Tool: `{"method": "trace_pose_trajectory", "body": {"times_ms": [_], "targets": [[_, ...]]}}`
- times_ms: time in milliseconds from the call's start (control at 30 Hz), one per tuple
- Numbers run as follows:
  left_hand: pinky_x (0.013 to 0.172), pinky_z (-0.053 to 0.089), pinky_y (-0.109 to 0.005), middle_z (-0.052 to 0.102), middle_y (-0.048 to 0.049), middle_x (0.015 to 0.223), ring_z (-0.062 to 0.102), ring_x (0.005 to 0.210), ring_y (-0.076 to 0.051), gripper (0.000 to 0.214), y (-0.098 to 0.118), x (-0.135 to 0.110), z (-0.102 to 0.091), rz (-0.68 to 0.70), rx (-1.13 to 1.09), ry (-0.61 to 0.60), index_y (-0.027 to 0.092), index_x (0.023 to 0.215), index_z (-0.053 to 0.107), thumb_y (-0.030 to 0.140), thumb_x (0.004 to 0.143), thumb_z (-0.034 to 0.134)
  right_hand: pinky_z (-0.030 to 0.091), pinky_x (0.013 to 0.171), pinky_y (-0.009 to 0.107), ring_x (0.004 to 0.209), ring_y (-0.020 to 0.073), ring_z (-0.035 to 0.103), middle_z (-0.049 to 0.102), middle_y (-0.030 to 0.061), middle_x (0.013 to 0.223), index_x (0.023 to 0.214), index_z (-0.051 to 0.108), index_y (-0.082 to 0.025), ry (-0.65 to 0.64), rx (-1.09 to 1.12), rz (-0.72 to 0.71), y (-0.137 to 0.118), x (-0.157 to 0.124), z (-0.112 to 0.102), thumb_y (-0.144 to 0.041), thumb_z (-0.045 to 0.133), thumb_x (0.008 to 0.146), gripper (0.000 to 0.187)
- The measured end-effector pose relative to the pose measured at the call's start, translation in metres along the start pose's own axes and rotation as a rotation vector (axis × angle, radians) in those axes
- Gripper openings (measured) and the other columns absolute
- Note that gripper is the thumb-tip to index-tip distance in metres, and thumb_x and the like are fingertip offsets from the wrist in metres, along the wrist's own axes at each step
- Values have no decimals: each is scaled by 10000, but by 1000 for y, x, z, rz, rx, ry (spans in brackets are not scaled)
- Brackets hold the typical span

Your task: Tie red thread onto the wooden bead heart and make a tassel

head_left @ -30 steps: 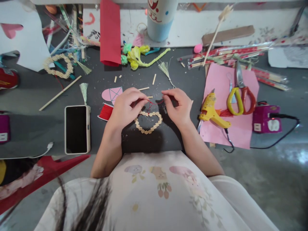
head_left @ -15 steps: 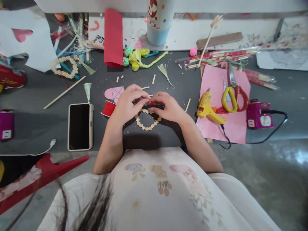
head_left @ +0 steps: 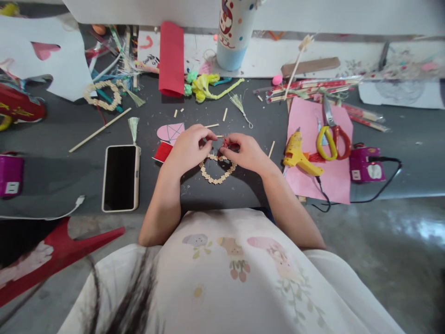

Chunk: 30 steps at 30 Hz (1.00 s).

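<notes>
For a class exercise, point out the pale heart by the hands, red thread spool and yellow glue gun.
Pale heart (head_left: 216,181): head view, bottom tip.
Red thread spool (head_left: 162,152): head view, wound thread.
Yellow glue gun (head_left: 296,149): head view, body.

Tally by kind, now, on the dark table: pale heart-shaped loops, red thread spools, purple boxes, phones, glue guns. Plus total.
Pale heart-shaped loops: 2
Red thread spool: 1
Purple boxes: 2
Phone: 1
Glue gun: 1
Total: 7
</notes>
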<state>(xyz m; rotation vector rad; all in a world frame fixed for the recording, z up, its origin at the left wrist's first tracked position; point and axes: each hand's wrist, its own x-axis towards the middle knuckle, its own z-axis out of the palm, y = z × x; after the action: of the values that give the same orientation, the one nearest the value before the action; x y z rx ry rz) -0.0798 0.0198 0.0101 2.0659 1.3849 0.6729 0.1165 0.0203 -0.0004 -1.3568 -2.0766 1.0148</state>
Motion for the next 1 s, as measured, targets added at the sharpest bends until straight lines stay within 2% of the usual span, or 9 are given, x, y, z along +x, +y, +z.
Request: {"method": "trace_pose_trajectory", "body": {"times_ms": [133,300,533,867,1000], "targets": [[637,429,-251,655,-26,900,546,666,-104,195,2,-1,-1,-36,-35,-90,170,916,705,143,786,563,330,604,247,618,97,431,537,-19,656,726,597,-160,22,84,12,0,-1,-1,-310,594,813,173],[613,424,-241,650,-15,872,547,640,-96,168,3,0,6,-7,-128,-149,181,928,717,237,799,625,320,573,236,612,89,418,532,-22,654,754,617,-157,39,166,44,-1,0,-5,-345,622,811,197],[681,441,-253,686,-7,840,604,752,-129,129,1,3,12,20,-164,-99,192,832,717,289,835,631,318,553,239,587,83,428,563,-18,660,746,630,-161,81,228,76,-1,2,-7,-337,641,792,182],[651,432,-239,698,-4,780,576,672,-110,168,3,3,11,-10,-185,-35,173,827,718,315,845,629,337,549,245,579,91,461,624,-2,648,752,694,-153,60,249,124,1,0,-10,-347,676,768,195],[644,427,-242,707,-5,779,579,670,-110,142,3,3,11,-24,-167,-22,176,817,723,267,838,616,362,568,249,598,99,495,656,8,678,773,713,-152,66,262,136,5,0,-9,-336,683,757,187]]}}
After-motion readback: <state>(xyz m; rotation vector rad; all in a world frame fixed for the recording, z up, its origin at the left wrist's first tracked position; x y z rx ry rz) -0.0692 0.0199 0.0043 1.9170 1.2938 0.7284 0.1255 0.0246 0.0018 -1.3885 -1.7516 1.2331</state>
